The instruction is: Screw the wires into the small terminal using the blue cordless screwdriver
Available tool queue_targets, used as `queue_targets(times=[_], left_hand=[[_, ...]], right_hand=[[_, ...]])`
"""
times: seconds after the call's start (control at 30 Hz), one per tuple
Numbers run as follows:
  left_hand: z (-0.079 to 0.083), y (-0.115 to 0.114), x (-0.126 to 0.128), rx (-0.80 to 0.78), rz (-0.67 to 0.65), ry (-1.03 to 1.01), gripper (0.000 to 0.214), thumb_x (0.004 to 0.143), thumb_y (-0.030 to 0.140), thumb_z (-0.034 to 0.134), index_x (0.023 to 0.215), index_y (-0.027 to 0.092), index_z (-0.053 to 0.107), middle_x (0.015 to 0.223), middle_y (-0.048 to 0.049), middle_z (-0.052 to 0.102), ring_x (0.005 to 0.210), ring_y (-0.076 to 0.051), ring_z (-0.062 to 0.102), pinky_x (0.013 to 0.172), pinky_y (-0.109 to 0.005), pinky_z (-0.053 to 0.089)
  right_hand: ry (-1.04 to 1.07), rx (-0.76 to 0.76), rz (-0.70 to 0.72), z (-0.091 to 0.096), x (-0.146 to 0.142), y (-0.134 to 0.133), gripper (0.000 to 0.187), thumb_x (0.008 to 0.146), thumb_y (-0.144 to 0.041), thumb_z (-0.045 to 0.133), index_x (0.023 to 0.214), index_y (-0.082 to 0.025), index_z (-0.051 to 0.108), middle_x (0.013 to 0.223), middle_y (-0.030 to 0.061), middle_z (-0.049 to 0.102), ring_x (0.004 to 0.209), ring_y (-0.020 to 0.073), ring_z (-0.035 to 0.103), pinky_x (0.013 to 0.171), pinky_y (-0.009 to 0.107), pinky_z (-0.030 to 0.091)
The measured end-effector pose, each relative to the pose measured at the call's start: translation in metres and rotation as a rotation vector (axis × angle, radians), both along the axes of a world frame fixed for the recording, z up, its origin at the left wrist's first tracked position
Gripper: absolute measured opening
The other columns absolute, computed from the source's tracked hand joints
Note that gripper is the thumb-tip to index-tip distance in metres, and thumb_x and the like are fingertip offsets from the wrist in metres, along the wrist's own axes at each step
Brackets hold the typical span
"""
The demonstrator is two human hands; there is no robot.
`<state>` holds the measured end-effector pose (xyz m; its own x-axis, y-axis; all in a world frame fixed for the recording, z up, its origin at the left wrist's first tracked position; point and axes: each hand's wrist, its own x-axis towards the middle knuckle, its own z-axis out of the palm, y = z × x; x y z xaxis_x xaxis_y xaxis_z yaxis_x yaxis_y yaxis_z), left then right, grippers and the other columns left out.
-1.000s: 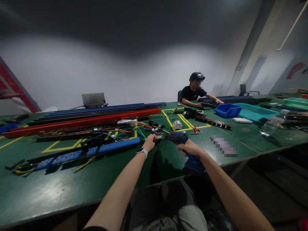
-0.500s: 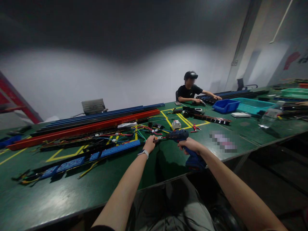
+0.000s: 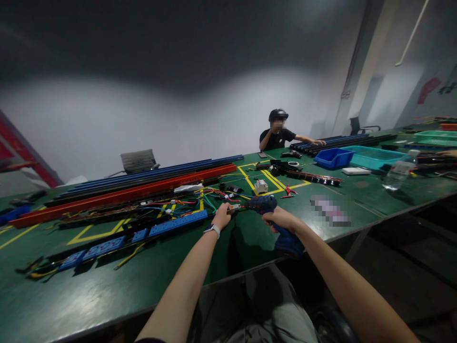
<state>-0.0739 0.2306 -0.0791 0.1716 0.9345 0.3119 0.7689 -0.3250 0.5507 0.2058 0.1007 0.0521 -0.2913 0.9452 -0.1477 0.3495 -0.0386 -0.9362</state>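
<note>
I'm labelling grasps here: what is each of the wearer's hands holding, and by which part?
The right hand holds a blue power drill by its handle. The left hand holds a small pale part by the end away from the drill.

Green table [image 3: 139, 281] carries: one blue socket strip [image 3: 178, 223], one orange rail [image 3: 143, 189], coloured wires [image 3: 184, 202], white block [image 3: 261, 186], red tool [image 3: 288, 191], blue bin [image 3: 331, 159], turquoise tray [image 3: 371, 163], clear bottle [image 3: 397, 175].

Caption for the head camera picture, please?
Right hand grips a blue drill; left hand holds a small part.
</note>
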Motion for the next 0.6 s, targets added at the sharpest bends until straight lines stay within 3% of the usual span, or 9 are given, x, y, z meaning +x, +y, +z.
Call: queue_targets(times=[0.6], left_hand=[[-0.0027, 0.0007, 0.0009, 0.048, -0.012, 0.036, 0.013, 0.089, 0.027, 0.059, 0.1, 0.021, 0.057, 0.106, -0.0067, 0.059, 0.098, -0.019, 0.058, 0.091, -0.032, 0.043]], right_hand=[[-0.012, 0.043, 0.001, -0.0038, 0.0013, -0.0004, 0.01, 0.071, -0.021, 0.058, 0.065, -0.017, 0.051, 0.058, -0.002, 0.052, 0.042, 0.0085, 0.048, 0.039, 0.02, 0.037]])
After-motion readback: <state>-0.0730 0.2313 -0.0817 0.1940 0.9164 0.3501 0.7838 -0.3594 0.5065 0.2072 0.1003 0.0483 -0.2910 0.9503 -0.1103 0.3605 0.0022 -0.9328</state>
